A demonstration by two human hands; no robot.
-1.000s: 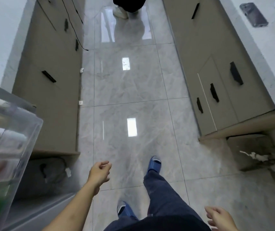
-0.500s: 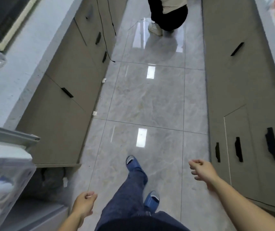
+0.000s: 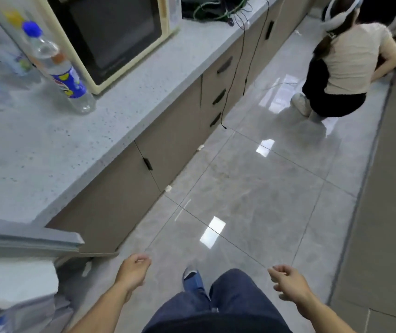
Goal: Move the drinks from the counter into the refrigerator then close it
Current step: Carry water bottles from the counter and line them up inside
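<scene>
Counter [image 3: 48, 150] newly in view; blue-capped clear bottle [image 3: 57, 68] upright; both grips loose, empty.

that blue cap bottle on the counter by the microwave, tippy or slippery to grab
The blue-capped bottle looks tall and narrow, so probably tippy if nudged high. It seems nearly empty, so likely light. Its clear smooth plastic may be a little slick; the label band should give better grip.

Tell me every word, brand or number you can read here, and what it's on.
None can be read for sure.
Blue-capped bottle: blue and yellow label with a round red, white and blue logo, lettering blurred.
Bottle behind it: label too blurred.
Microwave: panel marks too small.
</scene>
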